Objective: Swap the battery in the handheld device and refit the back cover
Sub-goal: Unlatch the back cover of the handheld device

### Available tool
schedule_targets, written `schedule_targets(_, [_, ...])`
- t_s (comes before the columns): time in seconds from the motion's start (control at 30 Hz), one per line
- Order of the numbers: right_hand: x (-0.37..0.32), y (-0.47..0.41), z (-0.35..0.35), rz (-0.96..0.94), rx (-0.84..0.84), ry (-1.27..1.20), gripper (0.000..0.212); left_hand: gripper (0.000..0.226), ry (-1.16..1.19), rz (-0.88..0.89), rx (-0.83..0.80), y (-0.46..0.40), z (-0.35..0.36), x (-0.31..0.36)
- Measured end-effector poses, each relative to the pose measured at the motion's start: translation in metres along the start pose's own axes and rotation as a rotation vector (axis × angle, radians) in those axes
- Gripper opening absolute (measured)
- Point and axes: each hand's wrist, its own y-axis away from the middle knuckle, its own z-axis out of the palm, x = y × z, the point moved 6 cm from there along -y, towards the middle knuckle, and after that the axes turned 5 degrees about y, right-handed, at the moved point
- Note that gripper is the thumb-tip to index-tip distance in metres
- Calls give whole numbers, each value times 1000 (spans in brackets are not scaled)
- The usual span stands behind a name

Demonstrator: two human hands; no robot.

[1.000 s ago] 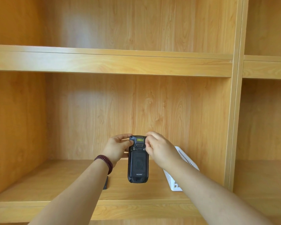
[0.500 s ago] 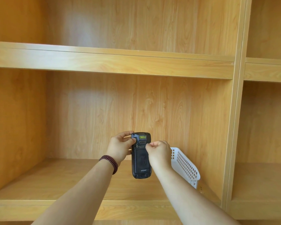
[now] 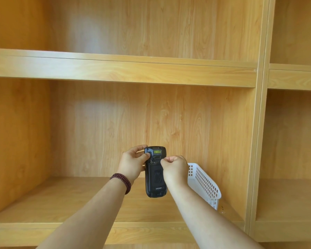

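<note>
The left hand (image 3: 133, 163) is wrapped around the upper left edge of the black handheld scanner (image 3: 155, 172), thumb pressed on its back near the top, and holds it upright in the air in front of the wooden shelf (image 3: 70, 200), back side toward the person. The right hand (image 3: 174, 168) is curled into a loose fist, its fingertips pinched against the scanner's right edge at about 3 o'clock from the small latch under the yellow label; whether they grip anything there I cannot tell. The back cover (image 3: 157, 177) looks seated on the body.

My guess is that the cover's lock is being worked. To do that well, the left hand should brace the body firmly while the right turns or slides the latch fully home, then presses along the cover's edges to check that it sits flush. A white perforated basket (image 3: 205, 184) stands on the shelf at 4 o'clock from the scanner, behind the right wrist. A beaded bracelet (image 3: 121, 182) circles the left wrist.
</note>
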Motion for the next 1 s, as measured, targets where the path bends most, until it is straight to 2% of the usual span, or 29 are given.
schedule_targets(0.13, [1, 0, 0, 37, 15, -7, 31, 26, -1, 11, 2, 1, 2, 0])
schedule_targets(0.27, [-1, 0, -2, 8, 14, 37, 22, 26, -5, 14, -5, 2, 3, 2])
schedule_targets(0.37, [-4, 1, -3, -62, -2, 96, 14, 25, -14, 11, -17, 3, 3, 2])
schedule_targets(0.6, [-12, 6, -4, -312, -56, 274, 15, 25, -12, 4, -5, 4, -3, 1])
schedule_targets(0.73, [-7, 9, -7, -381, -107, 252, 3, 25, 4, -9, 0, 4, -6, 1])
schedule_targets(0.87, [-1, 14, -5, -433, -171, 318, 24, 26, 2, -20, -2, 2, -5, 1])
schedule_targets(1.0, [-11, 29, -6, -645, -142, 557, 39, 27, -17, -20, -10, 1, -2, 0])
